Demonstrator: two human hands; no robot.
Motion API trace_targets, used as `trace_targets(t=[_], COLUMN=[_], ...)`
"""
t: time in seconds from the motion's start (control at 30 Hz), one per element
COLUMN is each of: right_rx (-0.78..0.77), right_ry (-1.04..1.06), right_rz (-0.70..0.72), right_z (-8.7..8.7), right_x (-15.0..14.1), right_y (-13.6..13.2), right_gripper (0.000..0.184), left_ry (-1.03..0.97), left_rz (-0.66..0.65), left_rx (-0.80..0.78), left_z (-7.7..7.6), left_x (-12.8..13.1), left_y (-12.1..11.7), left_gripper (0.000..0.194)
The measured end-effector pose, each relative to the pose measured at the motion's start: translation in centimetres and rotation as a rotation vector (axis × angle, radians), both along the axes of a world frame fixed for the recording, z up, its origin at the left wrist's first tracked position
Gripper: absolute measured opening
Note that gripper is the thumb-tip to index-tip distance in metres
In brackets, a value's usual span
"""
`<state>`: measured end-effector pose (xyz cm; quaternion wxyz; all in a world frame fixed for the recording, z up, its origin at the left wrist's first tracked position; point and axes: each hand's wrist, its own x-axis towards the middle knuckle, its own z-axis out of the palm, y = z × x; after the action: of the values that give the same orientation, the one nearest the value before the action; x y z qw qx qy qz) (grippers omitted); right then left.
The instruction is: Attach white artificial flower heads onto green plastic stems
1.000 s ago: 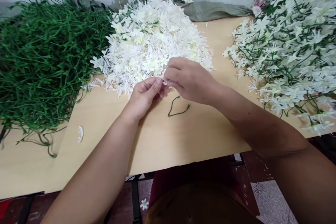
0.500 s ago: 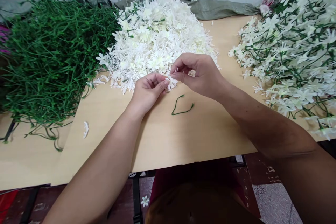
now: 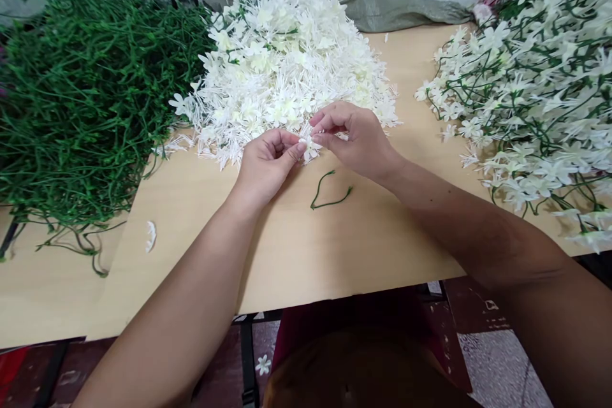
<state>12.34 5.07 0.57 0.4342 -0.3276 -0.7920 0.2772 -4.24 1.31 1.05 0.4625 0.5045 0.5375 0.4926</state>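
Spreading across most of the frame, a pale tan, flat bench carries everything else on it. A tangled heap of thin green plastic stems fills the upper left of the frame. At the upper right lies a heap of white flowers on green stems. Between them, at the upper centre, rises a mound of loose white and cream blossoms, with a crumpled grey-green cloth behind its right side.

The bare left hand and bare right hand meet at the centre, just in front of the mound. The left pinches a small white petal-like piece between thumb and forefinger. The right's thumb and fingertips are drawn narrowly together beside it; whether they grip anything, I cannot tell.

Below the hands, near the centre, a single bent green stem lies on the bench. Smaller, a curved, notched white piece lies left of centre.
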Motion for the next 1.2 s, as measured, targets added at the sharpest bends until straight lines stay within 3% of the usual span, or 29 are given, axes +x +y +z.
trace_targets(t=[0.23,0.77,1.0,1.2], right_rx=[0.09,-0.206,-0.398,-0.533], right_ry=[-0.079,0.053,0.217,0.335], right_rz=[0.0,0.044,0.083,0.159], right_z=[-0.1,-0.55,-0.5,-0.23], right_x=[-0.11,-0.79,-0.75,-0.91], right_y=[-0.56,-0.96,-0.29,-0.51], right_gripper=[0.011,0.009,0.04,0.051], left_ry=[-0.004,-0.125,-0.17,-0.179], left_rz=[-0.007,-0.043,-0.059,-0.079], left_rx=[-0.016,0.0,-0.005,0.028], left_z=[0.13,0.18,0.16,-0.24], left_x=[0.07,-0.19,-0.11,-0.12], left_y=[-0.11,-0.06,0.05,-0.06], left_gripper=[0.02,0.02,0.02,0.025])
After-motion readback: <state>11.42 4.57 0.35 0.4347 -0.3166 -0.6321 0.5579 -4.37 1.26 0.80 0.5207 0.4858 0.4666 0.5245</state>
